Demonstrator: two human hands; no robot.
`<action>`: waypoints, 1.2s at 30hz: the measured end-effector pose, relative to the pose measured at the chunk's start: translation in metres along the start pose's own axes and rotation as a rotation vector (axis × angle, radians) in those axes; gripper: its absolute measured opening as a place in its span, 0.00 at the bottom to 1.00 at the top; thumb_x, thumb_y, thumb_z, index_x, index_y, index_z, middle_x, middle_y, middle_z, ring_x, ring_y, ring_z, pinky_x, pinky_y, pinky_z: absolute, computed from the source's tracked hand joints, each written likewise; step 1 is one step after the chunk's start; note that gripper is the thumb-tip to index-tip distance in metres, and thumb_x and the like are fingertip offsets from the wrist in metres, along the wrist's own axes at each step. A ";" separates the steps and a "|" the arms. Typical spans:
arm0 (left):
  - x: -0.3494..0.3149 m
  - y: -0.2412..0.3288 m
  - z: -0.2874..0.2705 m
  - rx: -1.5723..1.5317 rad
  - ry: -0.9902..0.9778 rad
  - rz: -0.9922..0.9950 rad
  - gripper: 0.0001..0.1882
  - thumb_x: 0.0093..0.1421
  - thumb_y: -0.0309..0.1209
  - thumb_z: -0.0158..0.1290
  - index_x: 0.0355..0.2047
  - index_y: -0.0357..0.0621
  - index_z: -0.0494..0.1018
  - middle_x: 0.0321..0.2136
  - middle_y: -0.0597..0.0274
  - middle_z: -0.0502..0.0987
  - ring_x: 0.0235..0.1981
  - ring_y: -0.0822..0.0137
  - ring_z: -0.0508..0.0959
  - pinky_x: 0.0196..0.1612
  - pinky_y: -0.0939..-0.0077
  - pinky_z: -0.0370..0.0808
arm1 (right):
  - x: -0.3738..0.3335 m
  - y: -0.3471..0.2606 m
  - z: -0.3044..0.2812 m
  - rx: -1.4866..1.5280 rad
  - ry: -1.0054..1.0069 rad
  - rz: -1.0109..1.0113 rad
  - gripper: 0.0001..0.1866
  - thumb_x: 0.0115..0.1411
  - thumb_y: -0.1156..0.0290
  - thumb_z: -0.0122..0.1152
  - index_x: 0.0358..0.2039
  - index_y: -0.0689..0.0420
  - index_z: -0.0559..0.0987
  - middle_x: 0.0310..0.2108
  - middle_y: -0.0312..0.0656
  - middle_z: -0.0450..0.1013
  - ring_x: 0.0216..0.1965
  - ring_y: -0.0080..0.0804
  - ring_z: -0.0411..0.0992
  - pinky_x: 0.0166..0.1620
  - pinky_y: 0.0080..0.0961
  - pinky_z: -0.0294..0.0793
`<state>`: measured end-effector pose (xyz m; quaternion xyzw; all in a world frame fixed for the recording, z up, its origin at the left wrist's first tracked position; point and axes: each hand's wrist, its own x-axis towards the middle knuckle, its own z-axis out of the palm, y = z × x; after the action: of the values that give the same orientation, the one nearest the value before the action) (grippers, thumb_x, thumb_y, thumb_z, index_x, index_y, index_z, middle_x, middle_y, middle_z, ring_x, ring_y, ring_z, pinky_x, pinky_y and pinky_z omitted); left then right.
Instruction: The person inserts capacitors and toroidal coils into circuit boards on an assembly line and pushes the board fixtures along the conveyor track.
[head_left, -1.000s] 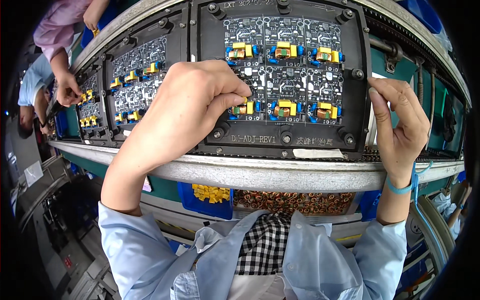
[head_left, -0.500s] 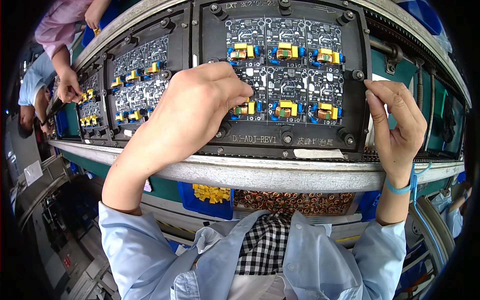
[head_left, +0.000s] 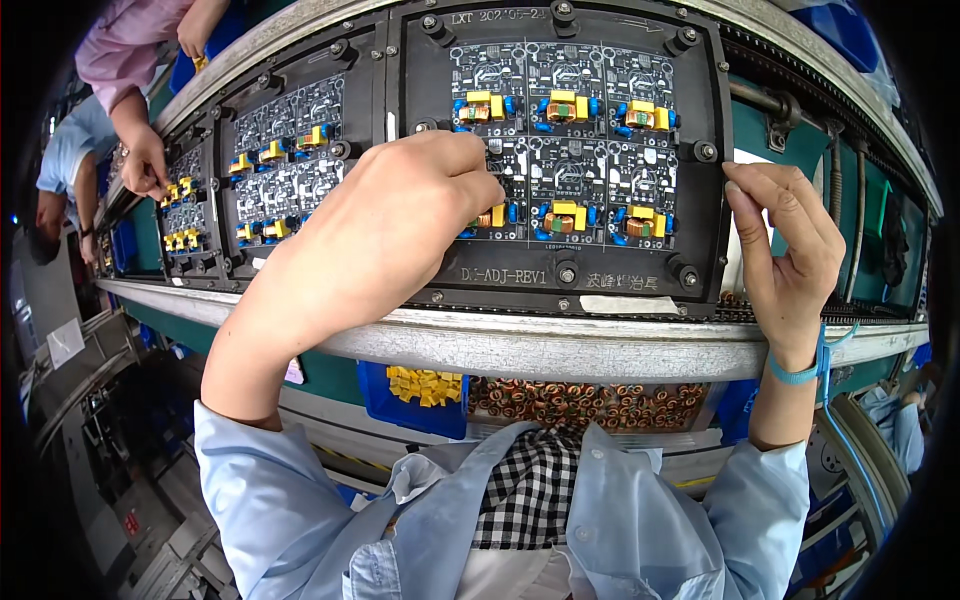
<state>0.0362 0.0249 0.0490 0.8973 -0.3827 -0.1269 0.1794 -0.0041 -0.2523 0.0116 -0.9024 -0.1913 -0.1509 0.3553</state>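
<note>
My left hand [head_left: 400, 215] reaches over a black fixture [head_left: 425, 85] holding circuit boards [head_left: 565, 165]. Its fingers are closed at the lower-left board, beside a yellow block and a copper coil; the hand covers the fingertips, so what they grip cannot be made out. By the fixture's right edge is my right hand [head_left: 795, 235], thumb and forefinger a little apart with nothing visible between them. Yellow blocks [head_left: 563, 208], copper-wound coils [head_left: 640, 228] and blue round parts [head_left: 594, 217] stand on the boards in two rows.
A second fixture [head_left: 225, 120] sits on the left, where another person's hand [head_left: 143, 163] touches yellow parts. A metal rail [head_left: 520, 355] runs in front of me. Below it are a blue bin [head_left: 375, 405] of yellow blocks and a tray of coils [head_left: 590, 405]. A blue wrist cord [head_left: 828, 385] hangs from my right wrist.
My left hand has turned slightly and its closed fingers are a bit lower at the same board. My right hand has shifted a little left along with the fixture's edge in the picture.
</note>
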 end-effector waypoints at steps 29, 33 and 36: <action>0.002 -0.012 -0.007 -0.168 -0.025 0.001 0.05 0.46 0.17 0.53 0.26 0.30 0.74 0.24 0.56 0.75 0.21 0.59 0.71 0.26 0.69 0.68 | -0.003 -0.005 0.011 0.016 -0.186 0.055 0.10 0.46 0.86 0.60 0.31 0.65 0.79 0.30 0.42 0.73 0.28 0.32 0.68 0.33 0.23 0.69; 0.004 -0.013 -0.011 -0.071 -0.097 0.071 0.06 0.44 0.18 0.52 0.26 0.31 0.73 0.23 0.56 0.72 0.22 0.56 0.70 0.27 0.66 0.68 | -0.003 -0.004 0.010 -0.015 -0.200 0.043 0.09 0.45 0.86 0.61 0.30 0.64 0.79 0.29 0.41 0.73 0.28 0.32 0.68 0.34 0.23 0.69; 0.005 -0.012 -0.009 -0.055 -0.080 0.090 0.06 0.44 0.18 0.52 0.25 0.33 0.72 0.23 0.56 0.71 0.22 0.55 0.69 0.28 0.66 0.67 | -0.003 -0.004 0.009 -0.019 -0.206 0.048 0.09 0.44 0.86 0.61 0.30 0.64 0.79 0.29 0.41 0.73 0.28 0.32 0.68 0.34 0.23 0.69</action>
<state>0.0501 0.0308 0.0518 0.8681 -0.4261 -0.1650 0.1943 -0.0074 -0.2439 0.0065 -0.9208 -0.2039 -0.0506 0.3287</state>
